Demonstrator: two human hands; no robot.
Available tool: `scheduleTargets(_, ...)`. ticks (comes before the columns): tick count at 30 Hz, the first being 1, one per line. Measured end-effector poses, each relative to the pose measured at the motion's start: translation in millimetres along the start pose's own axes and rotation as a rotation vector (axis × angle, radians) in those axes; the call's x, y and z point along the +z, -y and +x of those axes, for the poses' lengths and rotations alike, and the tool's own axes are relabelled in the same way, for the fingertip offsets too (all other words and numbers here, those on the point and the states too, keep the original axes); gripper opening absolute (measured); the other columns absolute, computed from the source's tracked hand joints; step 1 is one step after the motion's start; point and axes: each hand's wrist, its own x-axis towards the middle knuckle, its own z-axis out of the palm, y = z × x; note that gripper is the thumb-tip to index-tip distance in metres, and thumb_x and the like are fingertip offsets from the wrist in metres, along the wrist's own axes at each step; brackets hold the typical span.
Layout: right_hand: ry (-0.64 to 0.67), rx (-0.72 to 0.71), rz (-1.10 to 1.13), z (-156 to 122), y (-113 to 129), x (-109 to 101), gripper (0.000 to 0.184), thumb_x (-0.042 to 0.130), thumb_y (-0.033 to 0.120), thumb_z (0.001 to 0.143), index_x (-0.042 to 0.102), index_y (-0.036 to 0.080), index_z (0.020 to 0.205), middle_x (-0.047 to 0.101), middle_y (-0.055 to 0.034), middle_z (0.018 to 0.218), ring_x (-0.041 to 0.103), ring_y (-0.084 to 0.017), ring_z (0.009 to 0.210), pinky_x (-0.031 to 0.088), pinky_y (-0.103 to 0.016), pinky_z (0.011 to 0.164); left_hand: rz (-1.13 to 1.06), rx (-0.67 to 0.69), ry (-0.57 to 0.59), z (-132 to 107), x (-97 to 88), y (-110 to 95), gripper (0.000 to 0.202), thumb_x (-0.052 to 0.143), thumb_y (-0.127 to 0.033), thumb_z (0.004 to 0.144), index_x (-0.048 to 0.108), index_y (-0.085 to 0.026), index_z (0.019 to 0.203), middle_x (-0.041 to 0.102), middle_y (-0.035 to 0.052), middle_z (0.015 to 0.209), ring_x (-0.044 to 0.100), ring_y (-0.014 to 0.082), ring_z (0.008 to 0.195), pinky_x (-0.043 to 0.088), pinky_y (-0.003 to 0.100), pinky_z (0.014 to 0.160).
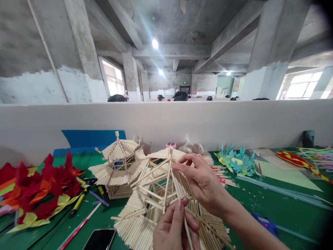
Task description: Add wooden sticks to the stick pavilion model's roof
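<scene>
A large model built of thin wooden sticks [153, 198] lies tilted on the green table, its open frame turned toward me. My right hand [205, 182] reaches over it from the right, fingers curled on the frame's upper sticks. My left hand [173, 227] comes up from the bottom edge and pinches a single loose stick [187, 231] against the frame. A second, finished stick pagoda [118, 166] stands upright just behind to the left.
Red, orange and yellow paper flowers [39, 191] lie at the left, with pens and a phone [100, 239] nearby. Teal paper flowers [234, 161], loose sticks and a blue glue gun [265, 222] sit to the right. A white partition wall [166, 119] closes the table's back.
</scene>
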Motion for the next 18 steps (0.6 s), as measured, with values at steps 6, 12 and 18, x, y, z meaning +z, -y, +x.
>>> scheduleTargets(6, 0.02, -0.041, -0.034, 2.1, -2.2, 0.5, 0.032, 0.042, 0.011, 0.084, 0.06, 0.023, 0.108, 0.049, -0.0066, 0.103, 0.044, -0.019, 0.094, 0.037, -0.036, 0.082, -0.058, 0.037, 0.05, 0.0, 1.2, 1.0, 0.038, 0.078, -0.045, 0.048, 0.069, -0.013, 0.067, 0.06, 0.0005, 0.04, 0.046, 0.0051, 0.021, 0.029, 0.009, 0.025)
scheduleTargets(12, 0.022, -0.079, -0.166, 2.0, -3.4, -2.3, 0.034, 0.046, 0.013, 0.081, 0.059, 0.026, 0.11, 0.048, -0.0067, 0.107, 0.042, -0.022, 0.093, 0.036, -0.039, 0.081, -0.066, 0.063, 0.028, -3.0, 3.2, 1.0, 0.036, 0.079, -0.042, 0.048, 0.071, -0.013, 0.068, 0.06, 0.0015, 0.04, 0.046, 0.004, 0.023, 0.028, 0.008, 0.026)
scheduleTargets(18, 0.032, -0.088, -0.228, 0.7, -0.4, -3.5, 0.036, 0.047, 0.012, 0.08, 0.058, 0.026, 0.111, 0.048, -0.0071, 0.109, 0.041, -0.022, 0.093, 0.036, -0.038, 0.08, -0.1, 0.048, 0.035, -5.3, 4.2, 0.2, 0.033, 0.079, -0.04, 0.051, 0.071, -0.012, 0.068, 0.06, 0.0015, 0.041, 0.045, 0.004, 0.024, 0.03, 0.01, 0.027)
